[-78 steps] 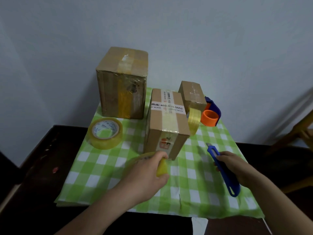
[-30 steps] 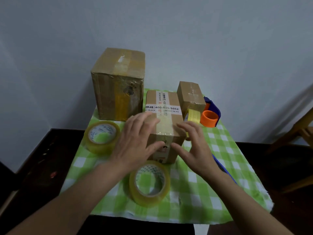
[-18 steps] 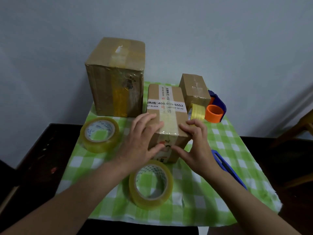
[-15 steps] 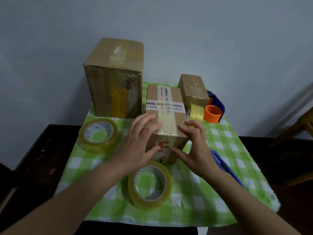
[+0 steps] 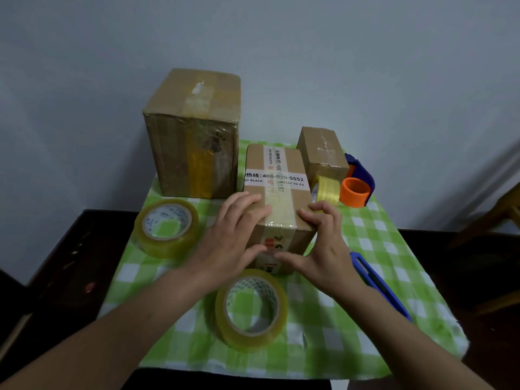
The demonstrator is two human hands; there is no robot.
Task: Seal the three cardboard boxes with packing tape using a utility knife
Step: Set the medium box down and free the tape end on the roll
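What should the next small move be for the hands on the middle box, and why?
Probably slide both thumbs down the front face, smoothing the tape strip. The left hand and right hand press the middle box beside the strip, which bends over its near top edge; the near tape roll and utility knife lie on the cloth, so cutting looks done.

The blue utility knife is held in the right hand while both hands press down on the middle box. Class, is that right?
Not quite: the head view shows the blue utility knife lying on the checked cloth beside the right arm, unheld. The left hand and right hand do both press on the middle box.
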